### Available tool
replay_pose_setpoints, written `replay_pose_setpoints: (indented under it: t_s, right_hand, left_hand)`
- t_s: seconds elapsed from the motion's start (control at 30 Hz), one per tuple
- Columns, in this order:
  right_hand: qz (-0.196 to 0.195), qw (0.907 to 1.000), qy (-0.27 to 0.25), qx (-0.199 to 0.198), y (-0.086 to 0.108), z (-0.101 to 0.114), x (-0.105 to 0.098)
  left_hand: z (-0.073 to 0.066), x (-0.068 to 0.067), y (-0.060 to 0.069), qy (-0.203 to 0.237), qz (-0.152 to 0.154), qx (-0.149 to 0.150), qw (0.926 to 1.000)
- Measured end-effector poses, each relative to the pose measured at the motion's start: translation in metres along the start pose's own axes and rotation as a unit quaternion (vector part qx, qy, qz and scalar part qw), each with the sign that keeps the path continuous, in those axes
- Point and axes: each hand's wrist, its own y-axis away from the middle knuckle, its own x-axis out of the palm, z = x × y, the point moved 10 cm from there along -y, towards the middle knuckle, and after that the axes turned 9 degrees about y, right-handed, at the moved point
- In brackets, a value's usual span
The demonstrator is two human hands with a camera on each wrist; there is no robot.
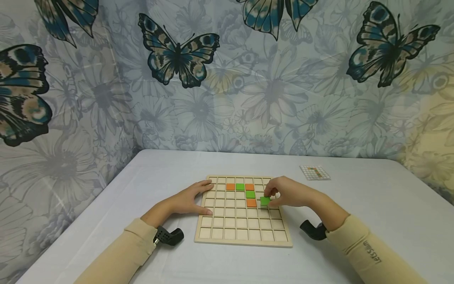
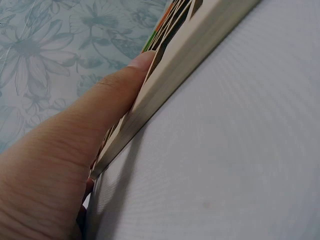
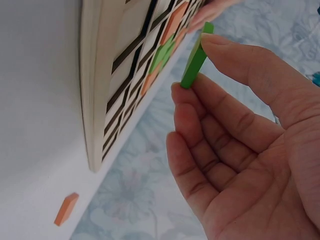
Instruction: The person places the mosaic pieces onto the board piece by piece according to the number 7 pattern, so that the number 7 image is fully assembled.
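A wooden grid board [image 1: 243, 241] lies flat on the table. Set in its cells are orange, green and orange tiles in a row, with a green tile [image 1: 250, 194] and an orange tile [image 1: 251, 203] below the right end. My right hand [image 1: 292, 192] pinches another green tile [image 3: 196, 57] between thumb and fingertips; in the right wrist view it is tilted and held off the board. My left hand [image 1: 188, 198] rests on the board's left side, fingers and thumb spread apart. The left wrist view shows the thumb [image 2: 112, 92] lying over the wooden rim.
A small card [image 1: 315, 172] printed with a grid and coloured squares lies at the table's back right. In the right wrist view, a loose orange tile [image 3: 66, 209] lies on the white table beyond the board. Behind the table hangs a butterfly-patterned cloth [image 1: 227, 118].
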Motion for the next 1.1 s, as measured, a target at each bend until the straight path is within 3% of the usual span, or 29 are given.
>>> replay_pose_setpoints:
  t_s: [0.27, 0.67, 1.1]
  right_hand:
    - [0.002, 0.9994, 0.035, -0.006, -0.004, 0.01, 0.003]
    - [0.014, 0.999, 0.023, -0.037, -0.013, 0.027, 0.012]
    - [0.048, 0.9982, 0.028, -0.023, -0.019, 0.034, 0.022]
  left_hand:
    - [0.002, 0.0, 0.0, -0.002, -0.001, -0.004, 1.0]
    - [0.006, 0.001, -0.002, -0.01, 0.0, -0.008, 0.9999]
    - [0.003, 0.001, -0.002, -0.005, 0.001, -0.001, 1.0]
